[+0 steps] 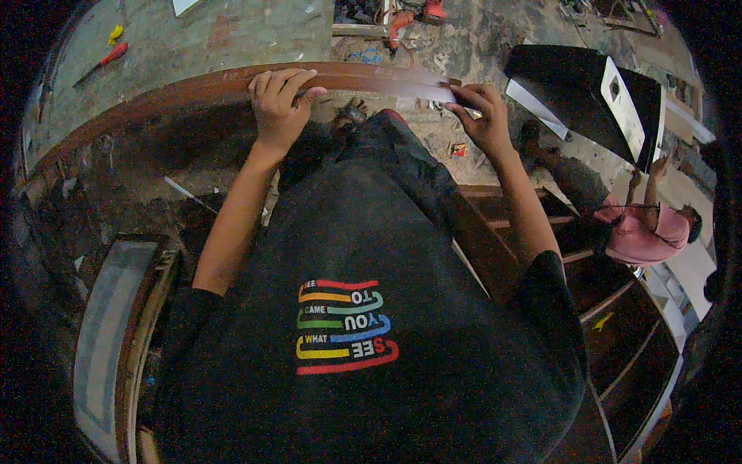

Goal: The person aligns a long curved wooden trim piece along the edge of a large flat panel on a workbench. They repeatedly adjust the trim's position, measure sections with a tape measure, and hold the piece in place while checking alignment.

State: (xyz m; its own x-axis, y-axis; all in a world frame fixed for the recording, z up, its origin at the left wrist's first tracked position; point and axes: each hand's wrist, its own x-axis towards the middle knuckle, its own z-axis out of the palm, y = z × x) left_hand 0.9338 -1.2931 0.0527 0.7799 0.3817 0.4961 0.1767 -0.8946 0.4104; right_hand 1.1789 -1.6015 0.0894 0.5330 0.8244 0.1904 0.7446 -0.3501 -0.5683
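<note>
Two bare hands on a long brown wooden strip (232,85) across the far side, left hand (277,100) fingers curled over its edge, right hand (481,116) fingers pinching its right end, red screwdriver (104,60) far left on the table (209,39)

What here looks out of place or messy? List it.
The floor is littered with scraps and debris, and a red screwdriver and an orange power drill lie loose on it. The long brown wooden strip under the left hand and right hand looks intact.
</note>
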